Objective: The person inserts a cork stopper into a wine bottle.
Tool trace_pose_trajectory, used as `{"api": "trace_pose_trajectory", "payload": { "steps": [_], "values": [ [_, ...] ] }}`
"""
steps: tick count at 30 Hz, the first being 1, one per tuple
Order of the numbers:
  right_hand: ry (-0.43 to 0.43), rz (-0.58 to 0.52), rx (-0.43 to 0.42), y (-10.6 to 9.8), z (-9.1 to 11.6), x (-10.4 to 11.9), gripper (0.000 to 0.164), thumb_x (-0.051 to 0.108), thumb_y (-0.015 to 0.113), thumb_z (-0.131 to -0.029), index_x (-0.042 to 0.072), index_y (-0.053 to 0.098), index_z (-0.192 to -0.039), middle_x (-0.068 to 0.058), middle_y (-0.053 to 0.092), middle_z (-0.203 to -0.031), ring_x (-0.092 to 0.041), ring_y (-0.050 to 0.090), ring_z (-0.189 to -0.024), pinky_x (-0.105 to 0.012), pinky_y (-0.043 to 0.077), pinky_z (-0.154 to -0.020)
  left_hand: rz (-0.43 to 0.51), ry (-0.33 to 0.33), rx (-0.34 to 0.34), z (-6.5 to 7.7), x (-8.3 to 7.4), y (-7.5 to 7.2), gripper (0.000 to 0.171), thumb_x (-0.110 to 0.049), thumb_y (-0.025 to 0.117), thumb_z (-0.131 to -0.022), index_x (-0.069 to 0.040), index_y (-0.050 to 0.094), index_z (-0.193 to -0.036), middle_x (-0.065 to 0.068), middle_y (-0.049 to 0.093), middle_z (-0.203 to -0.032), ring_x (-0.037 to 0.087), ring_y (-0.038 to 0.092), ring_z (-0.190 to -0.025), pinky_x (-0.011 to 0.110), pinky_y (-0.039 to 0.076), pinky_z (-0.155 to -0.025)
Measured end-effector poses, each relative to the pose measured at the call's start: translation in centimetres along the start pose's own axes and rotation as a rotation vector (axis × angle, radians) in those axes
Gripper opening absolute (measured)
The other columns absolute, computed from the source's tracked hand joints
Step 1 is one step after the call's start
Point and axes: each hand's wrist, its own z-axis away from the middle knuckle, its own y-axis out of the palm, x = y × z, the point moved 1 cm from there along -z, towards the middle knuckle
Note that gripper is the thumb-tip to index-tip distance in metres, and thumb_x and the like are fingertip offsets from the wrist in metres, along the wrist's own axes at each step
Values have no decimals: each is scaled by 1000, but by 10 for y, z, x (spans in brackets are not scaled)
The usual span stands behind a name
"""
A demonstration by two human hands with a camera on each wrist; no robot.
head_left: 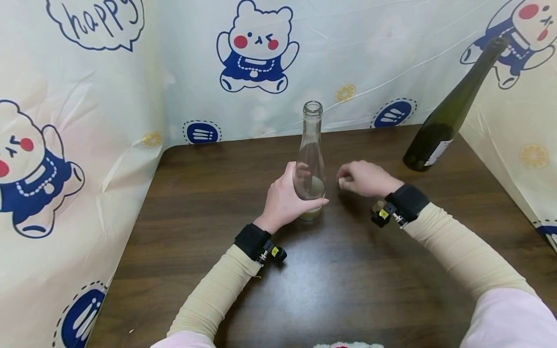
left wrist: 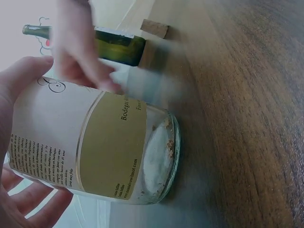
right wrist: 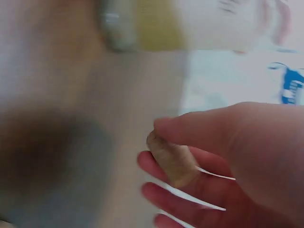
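Note:
A clear glass bottle stands upright near the middle of the table, its mouth uncovered. My left hand grips its lower body, thumb across the front. The left wrist view shows the bottle's white and olive-gold label and brown crumbs inside near the base. Just right of the bottle, my right hand pinches a cork between thumb and fingers, low over the table. In the head view that cork is mostly hidden by the fingers.
A dark green bottle with a white label stands at the back right. Another cork rests on the brown wooden table, partly behind the right wrist camera in the head view. Printed cloth hangs along the back and both sides.

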Motion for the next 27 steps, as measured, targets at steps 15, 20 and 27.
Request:
{"api": "trace_pose_trajectory", "payload": {
  "steps": [15,20,27],
  "values": [
    [-285,-530,-786,-137,25,110,24,12,80,-91,6,76,-114,-2,75,-100,-14,68,-89,-25,49,-82,-10,-17,7,1,-2,-2,85,-61,89,-67,-25,47,-131,-12,68,-119,10,64,-103,39,49,-81],
    [-563,-501,-842,-140,29,134,23,0,77,-89,-1,75,-112,-5,75,-100,-16,69,-89,-28,52,-82,-8,-12,7,0,-2,-2,85,-61,89,-67,-24,47,-132,-12,67,-119,10,64,-103,39,50,-81],
    [-589,-457,-832,-127,25,141,23,2,79,-88,-1,76,-111,-4,75,-105,-15,67,-92,-30,52,-84,1,0,15,1,-2,-1,84,-61,88,-69,-24,47,-132,-12,67,-120,10,64,-103,38,50,-80]
  ]
}}
